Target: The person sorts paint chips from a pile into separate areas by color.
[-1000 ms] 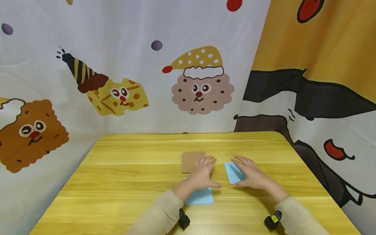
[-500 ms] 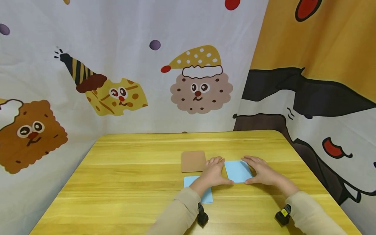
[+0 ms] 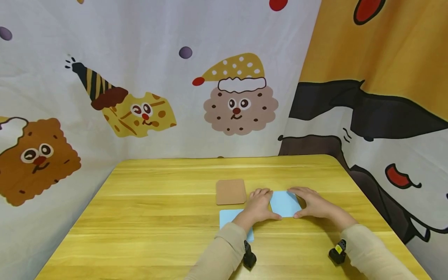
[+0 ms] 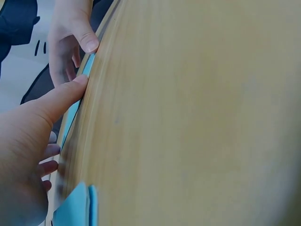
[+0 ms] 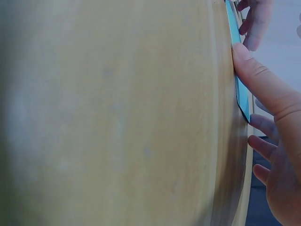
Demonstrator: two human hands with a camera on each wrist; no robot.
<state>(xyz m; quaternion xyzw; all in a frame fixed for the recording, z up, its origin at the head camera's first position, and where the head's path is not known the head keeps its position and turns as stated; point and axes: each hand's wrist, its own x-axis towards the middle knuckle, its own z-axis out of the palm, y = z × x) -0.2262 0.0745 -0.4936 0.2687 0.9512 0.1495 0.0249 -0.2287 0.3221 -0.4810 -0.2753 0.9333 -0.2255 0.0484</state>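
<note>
A thin light-blue square card (image 3: 285,204) lies on the wooden table right of centre, between both hands. My left hand (image 3: 258,206) holds its left side, thumb at the near edge and fingertips round the far left corner. On the opposite side, my right hand (image 3: 311,202) grips the card with thumb at the near edge and fingers at the far right corner. In the right wrist view, the right thumb (image 5: 244,54) lies against the blue edge. Partly hidden beneath my left wrist are stacked blue cards (image 3: 229,218); their two layers show in the left wrist view.
A brown square card (image 3: 231,191) with rounded corners lies just behind the blue stack, left of my left hand. The wooden table (image 3: 150,221) reaches back to a printed cartoon curtain (image 3: 157,70). Each wrist carries a small black camera.
My left hand has moved right, from above the blue stack to the single card's left side. My right hand has shifted right, uncovering more of the card. The brown card is now fully visible.
</note>
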